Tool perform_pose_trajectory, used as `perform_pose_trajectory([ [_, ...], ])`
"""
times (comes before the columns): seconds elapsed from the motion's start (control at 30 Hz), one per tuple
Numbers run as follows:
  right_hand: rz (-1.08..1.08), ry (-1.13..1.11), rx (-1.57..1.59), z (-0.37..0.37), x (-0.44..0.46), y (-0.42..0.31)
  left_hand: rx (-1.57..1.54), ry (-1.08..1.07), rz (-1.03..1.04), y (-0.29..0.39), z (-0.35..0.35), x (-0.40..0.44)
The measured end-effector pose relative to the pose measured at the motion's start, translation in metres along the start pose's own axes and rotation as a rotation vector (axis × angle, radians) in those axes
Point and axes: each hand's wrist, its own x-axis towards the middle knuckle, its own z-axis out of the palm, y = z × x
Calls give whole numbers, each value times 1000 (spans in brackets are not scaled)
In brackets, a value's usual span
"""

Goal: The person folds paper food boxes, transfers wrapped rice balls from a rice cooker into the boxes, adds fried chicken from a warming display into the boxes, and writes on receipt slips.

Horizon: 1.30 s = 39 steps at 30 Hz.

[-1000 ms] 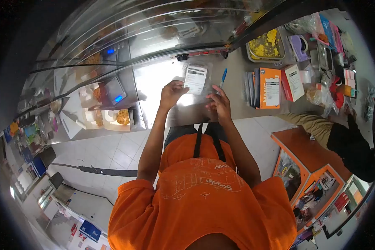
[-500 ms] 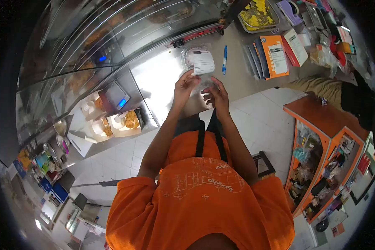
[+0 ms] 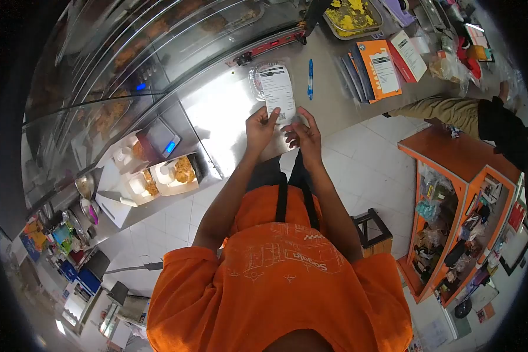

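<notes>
A white printed receipt [image 3: 277, 88] lies stretched out over a clear plastic clamshell container [image 3: 256, 82] on the steel counter. My left hand [image 3: 261, 130] pinches the receipt's near end, thumb on top of the print. Just right of that end is my right hand [image 3: 307, 136], its index finger extended and the others loosely bent and apart. Nothing shows between the right fingers. A blue pen [image 3: 310, 79] lies on the counter to the right of the receipt.
Orange and dark booklets [image 3: 378, 67] with paper slips lie to the right. Behind is a tray of yellow food [image 3: 351, 19]. Open food boxes [image 3: 176, 175] stand at left beside a scale [image 3: 163, 136]. A glass display case borders the counter. Another person's trouser leg [image 3: 446, 111] shows at right.
The receipt, curled up before, is now laid flatter and shows more of its length. My left thumb has come down onto its near end. My right hand stays close by.
</notes>
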Motion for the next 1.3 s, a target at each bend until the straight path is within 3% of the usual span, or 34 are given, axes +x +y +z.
perform_pose_trajectory([
  [0.17, -63, 72, 62, 20, 1, 10, -129, -43, -62, 7, 1, -7],
  [0.27, 120, 142, -44, 24, 6, 17, -207, -40, -76, -2, 2, -5],
  [0.37, 100, 136, -25, 19, 6, 28, -211, -22, -84, -6, 0, -4],
  [0.47, 30, 93, -15, 12, 10, 41, 304, 306, 4, -2, -7, 0],
  [0.5, 4, 81, -28, 10, 13, 45, 527, 478, 388, -1, -6, 15],
  [0.57, -35, 57, -60, 7, 13, 53, 727, 345, 425, 35, 5, 38],
  [0.6, -48, 51, -59, 6, 14, 58, 898, 366, 379, 47, 20, 48],
  [0.67, -82, 35, -61, 6, 18, 64, 1056, 199, 131, 59, 44, 70],
  [0.77, -108, 2, -130, 3, 14, 66, 1228, 88, -52, 61, 57, 93],
  [0.9, -73, 36, -269, -6, 18, 68, 1214, -7, -145, 65, 50, 97],
  [1.13, -411, -95, -478, -35, 50, 37, 540, -276, -140, 27, 6, 115],
  [1.2, -544, -103, -657, -47, 63, 35, 426, -331, -202, 44, 5, 101],
  [1.23, -584, -102, -603, -42, 56, 13, 370, -356, -227, 45, 3, 99],
  [1.3, -568, -156, -680, -43, 58, -9, 293, -405, -273, 54, 0, 93],
])
